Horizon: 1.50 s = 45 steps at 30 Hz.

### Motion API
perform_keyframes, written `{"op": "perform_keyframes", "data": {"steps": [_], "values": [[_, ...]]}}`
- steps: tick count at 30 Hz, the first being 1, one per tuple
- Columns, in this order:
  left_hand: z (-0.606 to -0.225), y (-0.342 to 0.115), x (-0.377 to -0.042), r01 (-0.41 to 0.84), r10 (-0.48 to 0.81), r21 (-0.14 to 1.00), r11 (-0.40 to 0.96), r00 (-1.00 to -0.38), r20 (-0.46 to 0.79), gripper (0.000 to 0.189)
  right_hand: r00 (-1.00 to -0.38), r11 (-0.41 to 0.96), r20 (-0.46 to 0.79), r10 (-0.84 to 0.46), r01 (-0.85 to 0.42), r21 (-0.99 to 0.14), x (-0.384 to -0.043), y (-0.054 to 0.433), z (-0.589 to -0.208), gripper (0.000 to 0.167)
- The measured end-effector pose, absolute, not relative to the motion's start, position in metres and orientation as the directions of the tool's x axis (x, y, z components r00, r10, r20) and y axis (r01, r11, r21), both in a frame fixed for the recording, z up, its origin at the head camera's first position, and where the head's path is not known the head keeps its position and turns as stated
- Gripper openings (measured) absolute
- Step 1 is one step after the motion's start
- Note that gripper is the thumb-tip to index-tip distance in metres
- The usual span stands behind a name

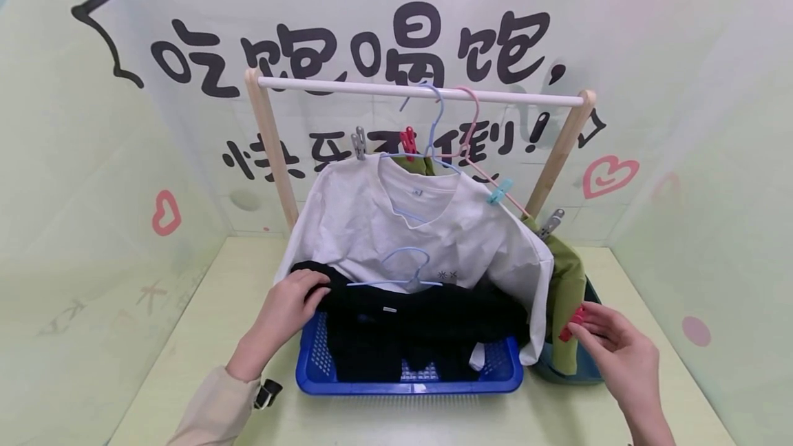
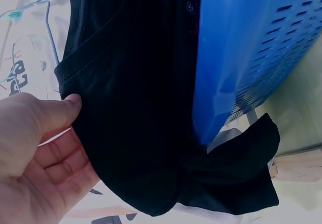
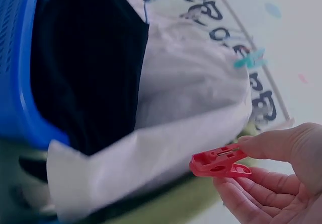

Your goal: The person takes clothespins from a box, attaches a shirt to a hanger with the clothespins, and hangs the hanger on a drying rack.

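A black garment (image 1: 427, 315) with a blue hanger (image 1: 414, 283) in its neckline lies over the blue basket (image 1: 409, 388). My left hand (image 1: 291, 305) pinches its shoulder between thumb and fingers, as the left wrist view shows close up at the cloth edge (image 2: 115, 98). Between the thumb and fingers of my right hand (image 1: 622, 353) is a red clothespin (image 3: 219, 162), held beside the green garment's sleeve (image 1: 564, 294). Behind the black garment hangs a white long-sleeved shirt (image 1: 347, 219) on a blue hanger, with a grey clothespin (image 1: 358, 143) and a teal clothespin (image 1: 500, 191) at its shoulders.
A rack with a white rail (image 1: 372, 88) and wooden posts (image 1: 560, 150) stands at the back. The green garment on a pink hanger (image 1: 476, 122) carries a red clothespin (image 1: 408, 141) and a grey clothespin (image 1: 551, 224). A dark green bin (image 1: 576, 376) stands right of the basket.
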<state>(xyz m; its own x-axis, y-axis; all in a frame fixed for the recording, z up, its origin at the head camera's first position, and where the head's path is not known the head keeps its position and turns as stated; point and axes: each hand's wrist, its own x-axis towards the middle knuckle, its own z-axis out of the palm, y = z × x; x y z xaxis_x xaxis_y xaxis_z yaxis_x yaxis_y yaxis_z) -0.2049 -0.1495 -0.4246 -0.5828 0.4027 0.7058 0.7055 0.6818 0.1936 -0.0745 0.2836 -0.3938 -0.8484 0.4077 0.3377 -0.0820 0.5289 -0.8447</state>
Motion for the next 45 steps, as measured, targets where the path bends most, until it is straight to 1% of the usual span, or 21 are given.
{"op": "perform_keyframes", "data": {"steps": [3,9,14,20,24,28,33,39,42,45], "values": [[-0.424,-0.149,-0.204,0.705,0.396,0.195,0.682,-0.580,0.712,0.019,-0.850,0.519,0.350,0.394,-0.108,-0.848,-0.076,0.272,-0.392,0.032],[-0.422,-0.149,-0.203,0.705,0.379,0.202,0.679,-0.574,0.726,0.018,-0.873,0.478,0.357,0.332,-0.171,-0.862,-0.083,0.243,-0.390,0.031],[-0.422,-0.149,-0.203,0.704,0.373,0.212,0.678,-0.578,0.726,0.018,-0.885,0.385,0.374,0.278,-0.254,-0.887,-0.091,0.213,-0.391,0.032],[-0.421,-0.146,-0.202,0.701,0.360,0.231,0.675,-0.586,0.726,0.018,-0.893,0.313,0.430,0.135,-0.373,-0.873,-0.102,0.182,-0.393,0.034],[-0.420,-0.144,-0.202,0.702,0.359,0.235,0.672,-0.587,0.726,0.018,-0.867,0.275,0.497,0.024,-0.473,-0.837,-0.109,0.163,-0.396,0.034],[-0.419,-0.145,-0.202,0.707,0.357,0.237,0.666,-0.582,0.731,0.018,-0.814,0.211,0.577,-0.070,-0.577,-0.789,-0.117,0.138,-0.397,0.034],[-0.416,-0.149,-0.199,0.706,0.353,0.236,0.668,-0.579,0.735,0.019,-0.772,0.122,0.617,-0.150,-0.634,-0.764,-0.126,0.105,-0.395,0.032],[-0.415,-0.149,-0.197,0.713,0.354,0.235,0.661,-0.572,0.740,0.019,-0.748,0.114,0.644,-0.157,-0.662,-0.741,-0.135,0.081,-0.392,0.032],[-0.416,-0.150,-0.197,0.718,0.359,0.239,0.654,-0.573,0.737,0.017,-0.750,0.118,0.644,-0.152,-0.660,-0.742,-0.138,0.073,-0.388,0.031],[-0.416,-0.150,-0.196,0.721,0.362,0.241,0.650,-0.572,0.736,0.017,-0.728,0.125,0.672,-0.134,-0.685,-0.717,-0.140,0.064,-0.380,0.031]]}}
